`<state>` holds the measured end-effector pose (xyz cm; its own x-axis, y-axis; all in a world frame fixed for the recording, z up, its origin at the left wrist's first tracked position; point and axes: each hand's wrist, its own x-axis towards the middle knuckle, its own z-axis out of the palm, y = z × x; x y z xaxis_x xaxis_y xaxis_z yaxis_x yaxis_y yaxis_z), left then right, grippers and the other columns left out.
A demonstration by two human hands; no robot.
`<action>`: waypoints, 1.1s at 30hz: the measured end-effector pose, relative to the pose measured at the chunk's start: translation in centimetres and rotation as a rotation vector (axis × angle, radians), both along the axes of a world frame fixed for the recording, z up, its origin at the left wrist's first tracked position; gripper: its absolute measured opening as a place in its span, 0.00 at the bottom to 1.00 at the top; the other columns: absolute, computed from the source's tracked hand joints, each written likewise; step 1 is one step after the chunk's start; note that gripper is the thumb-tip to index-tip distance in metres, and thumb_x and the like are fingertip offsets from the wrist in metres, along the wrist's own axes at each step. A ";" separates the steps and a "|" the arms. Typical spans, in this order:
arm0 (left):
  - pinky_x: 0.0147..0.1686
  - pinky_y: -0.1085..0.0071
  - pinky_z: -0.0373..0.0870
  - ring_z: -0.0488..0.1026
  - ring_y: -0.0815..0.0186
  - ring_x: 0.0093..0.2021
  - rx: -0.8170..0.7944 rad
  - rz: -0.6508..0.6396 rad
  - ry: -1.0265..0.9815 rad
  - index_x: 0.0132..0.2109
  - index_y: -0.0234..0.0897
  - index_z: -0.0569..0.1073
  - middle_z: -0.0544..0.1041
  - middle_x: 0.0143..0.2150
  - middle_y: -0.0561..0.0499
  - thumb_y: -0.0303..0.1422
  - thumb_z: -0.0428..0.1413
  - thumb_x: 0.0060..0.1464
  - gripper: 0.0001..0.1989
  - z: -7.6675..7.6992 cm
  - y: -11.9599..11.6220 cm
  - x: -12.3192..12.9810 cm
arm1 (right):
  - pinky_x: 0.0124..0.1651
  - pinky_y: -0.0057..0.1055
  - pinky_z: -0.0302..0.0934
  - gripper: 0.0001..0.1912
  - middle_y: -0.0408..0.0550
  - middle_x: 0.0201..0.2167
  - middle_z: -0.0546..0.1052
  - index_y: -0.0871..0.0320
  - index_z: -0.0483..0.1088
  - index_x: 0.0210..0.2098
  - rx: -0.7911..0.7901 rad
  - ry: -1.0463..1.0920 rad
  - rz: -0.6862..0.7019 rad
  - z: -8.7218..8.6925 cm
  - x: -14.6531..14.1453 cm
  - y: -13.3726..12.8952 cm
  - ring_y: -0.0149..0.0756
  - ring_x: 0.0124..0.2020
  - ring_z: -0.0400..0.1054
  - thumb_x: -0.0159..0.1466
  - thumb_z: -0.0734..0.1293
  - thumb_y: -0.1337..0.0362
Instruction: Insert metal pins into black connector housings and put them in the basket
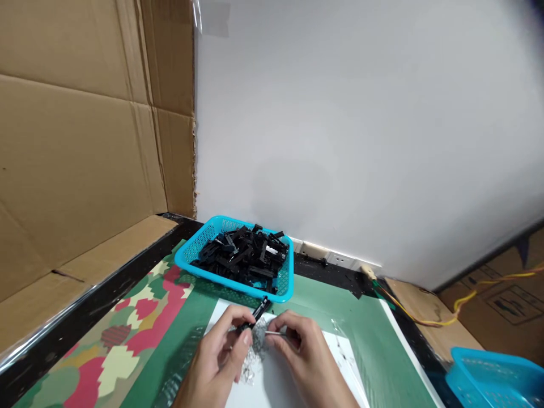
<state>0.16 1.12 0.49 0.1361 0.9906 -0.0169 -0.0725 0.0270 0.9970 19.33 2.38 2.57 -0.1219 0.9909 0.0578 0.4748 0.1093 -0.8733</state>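
Observation:
My left hand (226, 352) pinches a black narrow part (260, 309), which slants up toward the front rim of the blue basket. Beside it on the right, my right hand (302, 351) grips a thin light-coloured rod (274, 333) whose tip points left at the black part. Between and below the hands, many small shiny clear or metallic bits (251, 362) lie on a white sheet (272, 391); they are too small to make out singly. Just beyond, the blue basket (238, 287) holds a heap of black parts (242, 255).
A green mat (323, 294) with a patterned left side covers the table. Cardboard (85, 141) stands at the left, a wall behind. Power sockets (340, 259) with yellow and red wires (437, 323) run along the back right. Another blue basket (497, 374) is at the lower right.

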 end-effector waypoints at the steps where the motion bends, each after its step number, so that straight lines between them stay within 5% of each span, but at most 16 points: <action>1: 0.23 0.76 0.54 0.55 0.71 0.22 -0.003 0.003 0.017 0.49 0.40 0.74 0.62 0.24 0.59 0.56 0.56 0.65 0.23 0.1 -0.1 0.0 | 0.39 0.29 0.59 0.07 0.45 0.31 0.78 0.59 0.78 0.32 -0.018 0.022 0.004 0.1 -0.1 -0.1 0.38 0.35 0.71 0.67 0.70 0.65; 5: 0.25 0.75 0.58 0.59 0.69 0.24 0.014 -0.004 0.087 0.50 0.41 0.76 0.61 0.23 0.59 0.56 0.55 0.66 0.23 0.6 -0.2 -0.1 | 0.39 0.31 0.63 0.12 0.47 0.29 0.79 0.58 0.79 0.32 -0.062 0.137 0.013 0.8 -0.2 -0.6 0.40 0.34 0.73 0.68 0.72 0.58; 11: 0.33 0.73 0.63 0.69 0.66 0.33 0.238 -0.125 0.208 0.42 0.41 0.79 0.73 0.37 0.50 0.50 0.50 0.71 0.21 0.5 0.0 -0.3 | 0.39 0.30 0.66 0.18 0.50 0.33 0.81 0.58 0.80 0.36 -0.051 0.220 -0.035 1.5 0.2 -2.2 0.41 0.36 0.73 0.67 0.73 0.48; 17: 0.32 0.72 0.61 0.68 0.65 0.34 0.251 -0.247 0.283 0.43 0.42 0.78 0.70 0.39 0.50 0.53 0.49 0.71 0.22 -0.3 -0.5 0.0 | 0.29 0.28 0.59 0.23 0.47 0.26 0.76 0.58 0.80 0.34 0.006 0.153 -0.124 -0.6 0.1 -3.9 0.34 0.25 0.64 0.66 0.71 0.42; 21: 0.30 0.71 0.58 0.66 0.65 0.31 0.256 -0.242 0.303 0.39 0.41 0.76 0.68 0.37 0.51 0.52 0.50 0.70 0.22 -0.3 -0.8 0.3 | 0.29 0.28 0.61 0.27 0.49 0.27 0.78 0.57 0.80 0.33 0.009 0.200 -0.152 -2.1 -0.2 -4.3 0.35 0.26 0.67 0.65 0.71 0.38; 27: 0.31 0.71 0.59 0.69 0.64 0.33 0.246 -0.229 0.274 0.40 0.42 0.77 0.70 0.37 0.50 0.49 0.50 0.72 0.19 0.2 -0.9 0.2 | 0.32 0.28 0.65 0.26 0.50 0.28 0.79 0.58 0.80 0.32 -0.057 0.329 -0.210 -1.7 -1.0 -4.8 0.38 0.28 0.70 0.62 0.74 0.39; 33: 0.34 0.71 0.60 0.68 0.64 0.35 0.165 -0.365 0.241 0.46 0.41 0.78 0.69 0.40 0.50 0.49 0.51 0.71 0.18 1.0 -1.0 -0.2 | 0.36 0.31 0.68 0.19 0.50 0.30 0.76 0.57 0.83 0.35 -0.022 0.455 -0.224 -0.9 -1.3 -5.4 0.40 0.33 0.71 0.62 0.77 0.46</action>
